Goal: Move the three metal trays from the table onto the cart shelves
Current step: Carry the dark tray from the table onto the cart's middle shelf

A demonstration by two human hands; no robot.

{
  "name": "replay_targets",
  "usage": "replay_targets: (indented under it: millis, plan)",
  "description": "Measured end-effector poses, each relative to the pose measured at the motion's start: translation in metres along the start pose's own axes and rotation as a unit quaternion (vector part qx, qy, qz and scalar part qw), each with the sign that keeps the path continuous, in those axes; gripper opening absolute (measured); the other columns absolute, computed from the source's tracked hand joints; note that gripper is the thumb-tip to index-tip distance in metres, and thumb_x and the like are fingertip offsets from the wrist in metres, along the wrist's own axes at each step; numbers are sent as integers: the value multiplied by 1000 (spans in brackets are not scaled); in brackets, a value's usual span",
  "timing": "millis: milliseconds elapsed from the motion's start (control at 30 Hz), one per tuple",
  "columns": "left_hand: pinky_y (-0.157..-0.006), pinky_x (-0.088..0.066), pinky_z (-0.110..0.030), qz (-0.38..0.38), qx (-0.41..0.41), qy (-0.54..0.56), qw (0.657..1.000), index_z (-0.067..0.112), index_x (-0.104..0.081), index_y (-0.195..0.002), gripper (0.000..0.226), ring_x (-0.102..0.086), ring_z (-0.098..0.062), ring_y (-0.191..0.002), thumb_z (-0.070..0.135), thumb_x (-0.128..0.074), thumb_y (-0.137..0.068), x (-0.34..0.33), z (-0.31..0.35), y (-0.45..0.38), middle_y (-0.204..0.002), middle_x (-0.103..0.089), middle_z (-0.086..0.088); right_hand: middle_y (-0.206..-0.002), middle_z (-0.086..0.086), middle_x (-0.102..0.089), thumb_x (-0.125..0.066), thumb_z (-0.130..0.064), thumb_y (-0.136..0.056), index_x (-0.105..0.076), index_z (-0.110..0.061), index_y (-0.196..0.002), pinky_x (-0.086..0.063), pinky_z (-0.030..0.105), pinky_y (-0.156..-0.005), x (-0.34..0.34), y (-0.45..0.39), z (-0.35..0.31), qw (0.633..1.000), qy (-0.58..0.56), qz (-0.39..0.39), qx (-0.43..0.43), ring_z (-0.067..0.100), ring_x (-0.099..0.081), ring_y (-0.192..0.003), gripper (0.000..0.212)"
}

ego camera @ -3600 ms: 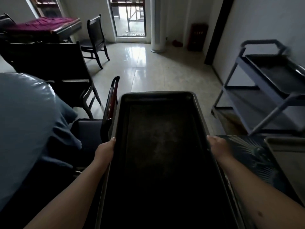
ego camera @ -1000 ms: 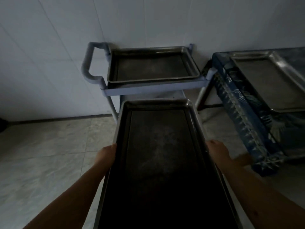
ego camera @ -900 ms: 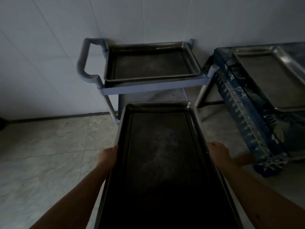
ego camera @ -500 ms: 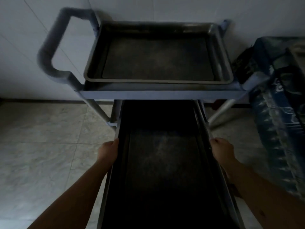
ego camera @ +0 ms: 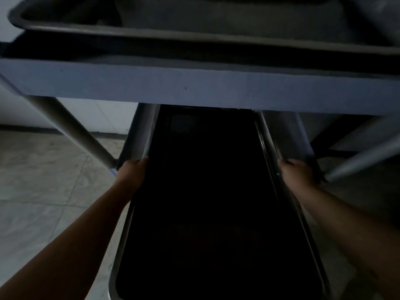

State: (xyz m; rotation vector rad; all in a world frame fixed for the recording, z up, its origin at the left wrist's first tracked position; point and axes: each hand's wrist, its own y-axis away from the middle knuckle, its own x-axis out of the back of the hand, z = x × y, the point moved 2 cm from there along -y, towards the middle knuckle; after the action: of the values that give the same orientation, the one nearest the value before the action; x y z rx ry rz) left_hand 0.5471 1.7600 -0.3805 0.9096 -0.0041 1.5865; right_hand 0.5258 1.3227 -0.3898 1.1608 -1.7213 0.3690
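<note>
I hold a long dark metal tray point(ego camera: 207, 202) lengthwise in front of me. My left hand point(ego camera: 132, 173) grips its left rim and my right hand point(ego camera: 297, 174) grips its right rim. The tray's far end reaches under the top shelf of the blue-grey cart point(ego camera: 194, 85) and is hidden in shadow there. Another metal tray point(ego camera: 151, 32) lies on the cart's top shelf, filling the upper part of the view. The table is out of view.
A slanted cart leg point(ego camera: 71, 128) runs down on the left, and another leg point(ego camera: 363, 159) on the right. Pale floor tiles point(ego camera: 43, 191) lie to the left, and a white wall point(ego camera: 104, 115) stands behind the cart.
I have come much closer and lower to the cart. The tray in my hands has moved forward, its far end now under the top shelf. The table has left the view.
</note>
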Motion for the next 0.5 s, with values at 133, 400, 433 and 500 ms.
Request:
replay_targets:
  millis: [133, 400, 433, 500]
  plan:
    - [-74, -46, -34, 23, -19, 51, 998, 15, -66, -64, 41, -60, -25, -71, 37, -56, -98, -15, -18, -33, -61, -60, -5, -82, 22, -64, -51, -29, -95, -66, -3, -76, -36, 32, -62, -25, -27, -2, 997, -62, 30, 34, 30, -55, -74, 35]
    - [-75, -50, -34, 14, -8, 153, 988, 3, -69, -99, 39, -66, -23, -75, 41, -60, -96, -21, -26, -29, -80, -69, -10, -83, 22, -63, -51, -28, -93, -59, -5, -67, -34, 32, -65, -29, -43, -6, 992, -89, 33, 81, 34, -58, -81, 36]
    - [-76, -51, -35, 21, -4, 166, 986, 3, -69, -102, 39, -65, -23, -76, 40, -60, -96, -22, -27, -21, -83, -68, -10, -88, 22, -64, -51, -28, -93, -61, -6, -70, -36, 32, -68, -27, -42, -12, 992, -87, 27, 85, 34, -59, -85, 34]
    - [-82, -53, -39, 26, 13, 201, 979, 3, -69, -103, 37, -65, -25, -77, 39, -60, -95, -25, -31, -6, -88, -69, -13, -97, 25, -66, -50, -28, -94, -65, -1, -81, -39, 33, -72, -24, -46, -27, 993, -65, 12, 100, 37, -61, -95, 33]
